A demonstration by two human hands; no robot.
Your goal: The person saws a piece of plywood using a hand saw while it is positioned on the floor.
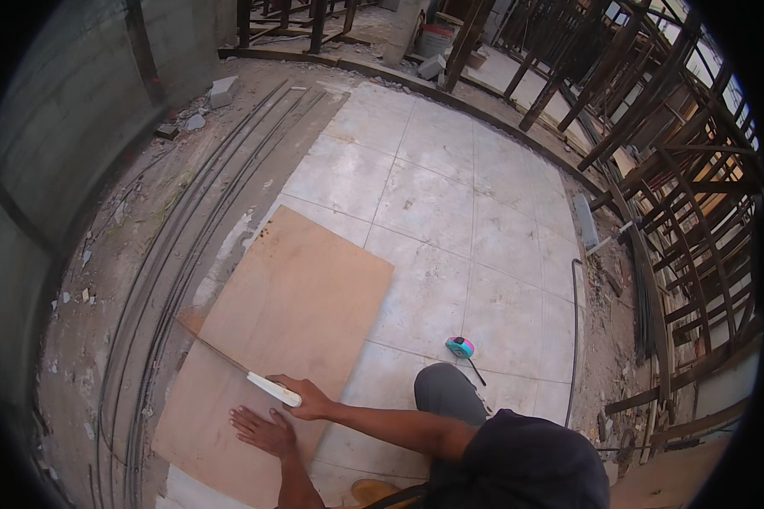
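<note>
A large sheet of plywood [301, 288] lies flat over the pale floor tiles. My right hand [306, 397] is closed round the white handle of a hand saw [272, 388]. Its thin blade [216, 350] runs away to the upper left across the sheet, and the tip reaches past the sheet's left edge. Whether the teeth sit in a cut is too fine to tell. Just nearer than the handle, my left hand [265, 431] rests palm down on the plywood with its fingers spread.
A turquoise and pink tape measure [460, 346] sits on the tiles near my knee, beside a dark pencil-like stick [477, 373]. Long steel bars [187, 229] lie along the left, by a grey wall [102, 110]. Wooden framing [696, 212] stands at the right; a bent rod [575, 331] lies nearer.
</note>
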